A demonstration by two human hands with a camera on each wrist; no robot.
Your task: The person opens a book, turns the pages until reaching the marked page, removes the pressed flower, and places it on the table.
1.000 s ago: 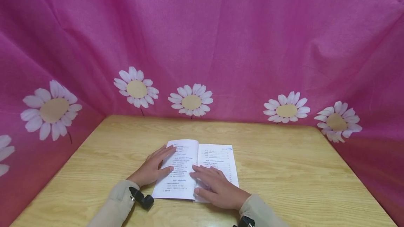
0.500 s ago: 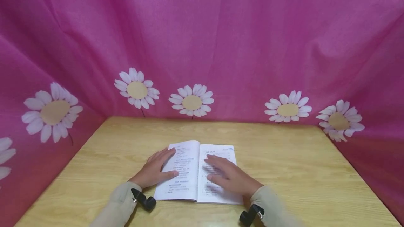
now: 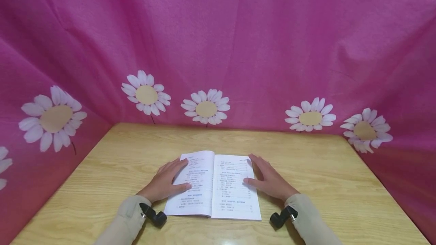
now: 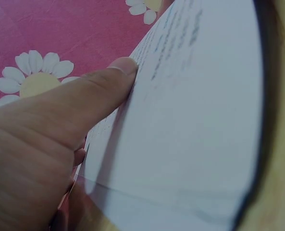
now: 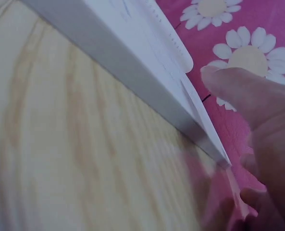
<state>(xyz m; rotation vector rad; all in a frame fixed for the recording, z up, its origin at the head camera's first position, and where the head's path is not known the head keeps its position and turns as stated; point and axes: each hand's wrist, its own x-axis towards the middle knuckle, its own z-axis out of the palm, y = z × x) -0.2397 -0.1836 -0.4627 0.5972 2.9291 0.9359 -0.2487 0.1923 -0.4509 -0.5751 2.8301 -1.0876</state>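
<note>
An open book [image 3: 218, 196] with printed white pages lies flat on the wooden table [image 3: 323, 177], near the front edge. My left hand [image 3: 168, 182] rests flat on the left page, fingers straight, thumb [image 4: 96, 94] pressing the paper [image 4: 195, 125]. My right hand [image 3: 267, 179] lies at the book's right edge, fingers straight along the page side and thumb on the right page. In the right wrist view the thumb [image 5: 233, 89] sits just above the stacked page edges [image 5: 147, 77]. Neither hand grips anything.
Pink cloth [image 3: 218, 48] printed with white daisies walls the table at the back and both sides. Bare wood [image 3: 112, 169] stretches left, right and behind the book. A small black wrist camera [image 3: 153, 214] sits at each sleeve.
My right hand has slid from the lower middle of the right page outward to the book's right edge. The left hand and the book have stayed put.
</note>
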